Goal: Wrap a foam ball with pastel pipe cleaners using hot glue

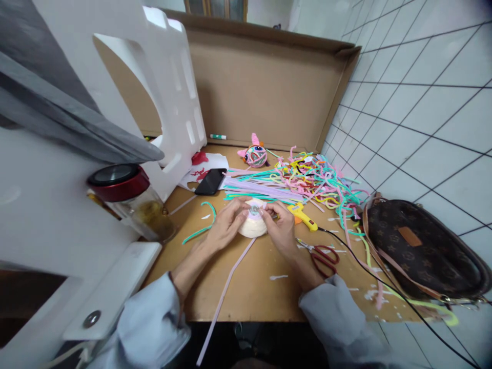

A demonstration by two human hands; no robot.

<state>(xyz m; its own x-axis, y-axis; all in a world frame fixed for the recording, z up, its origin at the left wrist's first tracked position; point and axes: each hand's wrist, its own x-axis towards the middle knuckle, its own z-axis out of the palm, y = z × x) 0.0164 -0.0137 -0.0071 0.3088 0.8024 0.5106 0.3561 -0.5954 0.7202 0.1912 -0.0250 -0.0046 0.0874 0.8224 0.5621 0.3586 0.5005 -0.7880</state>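
Observation:
A round white roll (pixel 253 225) with a lilac ring round its top centre sits between my hands over the middle of the table. My left hand (pixel 229 221) grips its left side, thumb on the top. On the right, my right hand (pixel 280 223) is closed with thumb and finger at the lilac ring. From the front of the roll a lilac pipe cleaner (pixel 227 287) hangs down past the table's front edge. The yellow glue gun (pixel 303 216) lies just right of my right hand, and red-handled scissors (pixel 322 255) lie below it.
Behind the roll lie lilac and teal pipe cleaners (pixel 265 188), a tangled colourful pile (pixel 319 177), a black phone (pixel 211 181) and a pink ball figure (pixel 255 155). A glass bottle (pixel 148 215) stands left, a brown bag (pixel 426 246) right. The glue gun's black cord crosses the right side.

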